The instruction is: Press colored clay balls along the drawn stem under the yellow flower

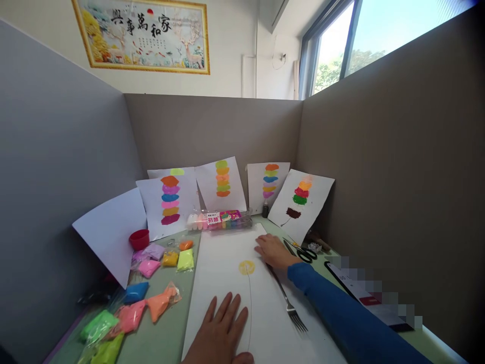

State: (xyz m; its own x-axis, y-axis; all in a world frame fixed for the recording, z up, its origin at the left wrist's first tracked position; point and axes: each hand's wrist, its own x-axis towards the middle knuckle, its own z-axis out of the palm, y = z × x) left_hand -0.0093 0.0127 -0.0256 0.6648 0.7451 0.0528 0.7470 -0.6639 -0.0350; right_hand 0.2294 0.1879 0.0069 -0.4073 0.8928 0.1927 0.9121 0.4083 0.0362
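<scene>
A large white paper sheet lies in front of me. Near its middle is a flat yellow round patch, from which a thin line runs down toward me; whether it is thread or drawn, I cannot tell. My left hand rests flat on the paper's lower part, fingers spread, left of that line. At the upper right of the sheet my right hand lies palm down, fingers stretched left. A metal fork lies with its tines toward me; its handle end reaches the right hand's underside, where contact is hidden.
Bagged coloured clay and a red cup sit left. Painted sheets lean at the back behind a clay package and a small dark bottle. Scissors and a phone-like device lie right. Grey partitions enclose the table.
</scene>
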